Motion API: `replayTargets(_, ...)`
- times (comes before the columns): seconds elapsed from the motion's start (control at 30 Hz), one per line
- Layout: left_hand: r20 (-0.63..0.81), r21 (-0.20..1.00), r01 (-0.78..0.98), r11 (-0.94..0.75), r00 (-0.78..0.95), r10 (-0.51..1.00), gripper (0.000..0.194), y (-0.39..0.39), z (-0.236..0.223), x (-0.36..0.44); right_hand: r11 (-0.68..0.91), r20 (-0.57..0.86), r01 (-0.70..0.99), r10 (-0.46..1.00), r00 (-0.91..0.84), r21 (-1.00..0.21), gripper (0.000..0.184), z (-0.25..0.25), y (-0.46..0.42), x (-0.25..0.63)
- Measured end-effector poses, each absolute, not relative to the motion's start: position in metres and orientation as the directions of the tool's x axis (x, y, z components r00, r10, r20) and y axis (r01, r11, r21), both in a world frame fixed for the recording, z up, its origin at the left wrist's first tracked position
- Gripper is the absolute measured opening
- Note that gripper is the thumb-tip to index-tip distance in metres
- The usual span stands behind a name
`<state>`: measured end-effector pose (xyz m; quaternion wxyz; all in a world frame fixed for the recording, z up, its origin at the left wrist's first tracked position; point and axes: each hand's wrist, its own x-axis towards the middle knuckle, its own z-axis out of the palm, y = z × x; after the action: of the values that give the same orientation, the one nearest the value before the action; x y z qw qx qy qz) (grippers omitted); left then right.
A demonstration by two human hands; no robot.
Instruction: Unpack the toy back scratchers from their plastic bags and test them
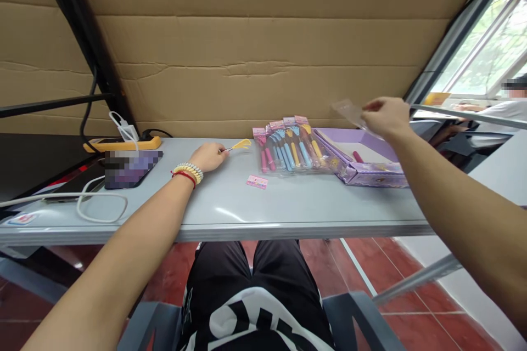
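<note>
White-lettered black clothing nearest, my left hand pinches a yellow claw-headed stick, my right hand clear plastic, bare tabletop along the front edge.

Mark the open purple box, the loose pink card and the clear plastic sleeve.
Open purple box [373, 178], head view: front wall.
Loose pink card [257, 182], head view: upper face.
Clear plastic sleeve [348, 111], head view: free part.

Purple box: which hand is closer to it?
Right. The right hand is up by the purple box; the left hand is well to its left, beyond the packets.
</note>
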<state>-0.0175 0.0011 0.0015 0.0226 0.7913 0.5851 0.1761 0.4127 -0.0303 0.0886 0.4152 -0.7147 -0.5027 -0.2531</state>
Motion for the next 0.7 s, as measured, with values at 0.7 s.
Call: replayTargets(0.7, 0.461, 0.440, 0.897, 0.048, -0.272, 0.845, 0.039, -0.004, 0.015, -0.022, 0.645, 0.514, 0.640, 0.749, -0.419, -0.418, 0.025, 0.001, -0.037, 0.204)
